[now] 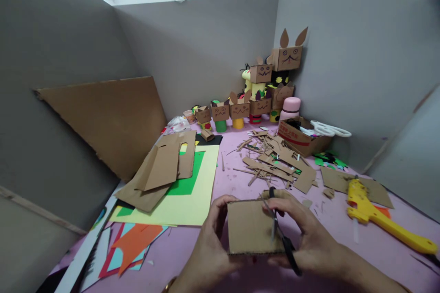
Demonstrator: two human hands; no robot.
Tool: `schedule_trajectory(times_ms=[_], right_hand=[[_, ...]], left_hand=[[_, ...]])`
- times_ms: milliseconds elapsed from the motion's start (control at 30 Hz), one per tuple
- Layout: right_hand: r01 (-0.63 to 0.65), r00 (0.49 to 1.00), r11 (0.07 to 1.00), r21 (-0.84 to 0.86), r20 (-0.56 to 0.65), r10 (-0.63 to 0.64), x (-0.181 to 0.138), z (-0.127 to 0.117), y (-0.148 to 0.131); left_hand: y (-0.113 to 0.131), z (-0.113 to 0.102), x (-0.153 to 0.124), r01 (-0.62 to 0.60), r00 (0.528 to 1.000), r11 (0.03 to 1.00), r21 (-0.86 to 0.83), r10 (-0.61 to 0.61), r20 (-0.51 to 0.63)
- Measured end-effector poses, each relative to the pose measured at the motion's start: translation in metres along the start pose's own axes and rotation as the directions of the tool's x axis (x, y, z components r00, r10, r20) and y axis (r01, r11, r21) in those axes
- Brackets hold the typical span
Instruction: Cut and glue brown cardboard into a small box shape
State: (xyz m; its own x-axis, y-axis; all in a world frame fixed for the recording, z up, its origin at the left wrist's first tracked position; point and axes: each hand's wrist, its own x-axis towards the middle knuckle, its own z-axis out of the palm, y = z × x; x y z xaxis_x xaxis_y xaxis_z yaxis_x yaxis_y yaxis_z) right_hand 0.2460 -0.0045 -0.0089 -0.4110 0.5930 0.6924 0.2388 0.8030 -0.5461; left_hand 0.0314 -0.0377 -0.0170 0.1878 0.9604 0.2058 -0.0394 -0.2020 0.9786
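Close in front of me is a squarish piece of brown cardboard (252,229) with a rough corrugated front edge. It may be the top of a small box; its underside is hidden. My left hand (218,238) grips it along the left side, thumb at the far corner. On the opposite side, my right hand (302,233) has black-handled scissors (277,224) hooked in its fingers, the blades lying over the cardboard. That hand also steadies the cardboard's right edge.
Cardboard scraps (271,160) litter the table beyond my hands. To the right lies a yellow glue gun (378,217), near a carton (299,139) of tools. Cardboard sheets (161,169) and coloured paper (137,242) lie left. Several cardboard animal figures (239,110) stand behind.
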Motion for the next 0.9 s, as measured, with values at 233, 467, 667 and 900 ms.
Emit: schedule_trajectory(times_ms=[233, 467, 667, 900], right_hand=[[0.011, 0.999, 1.000, 0.024, 0.037, -0.011, 0.0002, -0.0001, -0.0003], [0.002, 0.999, 0.998, 0.070, 0.045, -0.005, -0.0025, 0.0014, 0.0024], [0.000, 0.998, 0.995, 0.100, 0.055, -0.006, -0.0046, 0.0018, 0.0038], [-0.002, 0.998, 0.990, 0.140, 0.063, -0.007, 0.0012, 0.0015, -0.0053]], left_hand=[[0.0045, 0.0026, 0.0002, 0.018, 1.000, 1.000, -0.022, -0.017, 0.015], [0.0028, -0.0003, -0.0021, -0.023, 0.999, 1.000, 0.015, 0.023, -0.022], [0.0086, -0.0022, -0.0055, 0.029, 0.999, 0.995, 0.100, -0.033, 0.038], [0.0079, 0.0017, -0.0049, 0.034, 0.997, 0.999, 0.040, -0.037, 0.070]])
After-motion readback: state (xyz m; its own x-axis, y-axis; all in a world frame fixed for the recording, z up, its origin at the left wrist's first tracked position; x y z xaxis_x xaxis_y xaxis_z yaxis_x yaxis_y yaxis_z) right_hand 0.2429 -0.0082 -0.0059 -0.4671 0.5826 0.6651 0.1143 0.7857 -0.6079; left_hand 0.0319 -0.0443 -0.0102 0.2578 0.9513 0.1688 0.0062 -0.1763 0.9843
